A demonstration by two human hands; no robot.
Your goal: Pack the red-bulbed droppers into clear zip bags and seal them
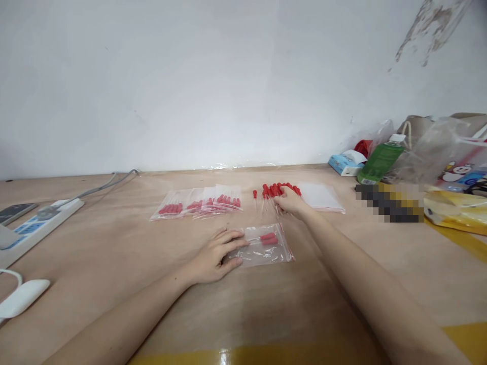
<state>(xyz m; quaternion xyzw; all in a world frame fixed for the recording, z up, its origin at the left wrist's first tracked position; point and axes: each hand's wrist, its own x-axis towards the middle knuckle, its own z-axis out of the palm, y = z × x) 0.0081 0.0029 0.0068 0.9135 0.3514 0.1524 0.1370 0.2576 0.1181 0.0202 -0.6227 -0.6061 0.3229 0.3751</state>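
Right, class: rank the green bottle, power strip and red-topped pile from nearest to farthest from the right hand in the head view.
1. Red-topped pile, at the right hand
2. Green bottle, to the right
3. Power strip, far left

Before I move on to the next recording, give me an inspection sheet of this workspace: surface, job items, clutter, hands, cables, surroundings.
Surface: wood-toned table, yellow tape along the near edge.
Job items: clear bag at centre, red-ended pieces inside; filled bags overlapping beyond it to the left; loose pile of red-ended pieces; flat bag stack to its right.
Clutter: tissue pack, green bottle and plastic bags at far right.
Hands: left hand on the clear bag, fingers spread; right hand at the pile, grip unclear.
Cables: grey cable at the power strip.
Surroundings: white wall, stained upper right; other people: nothing seen.
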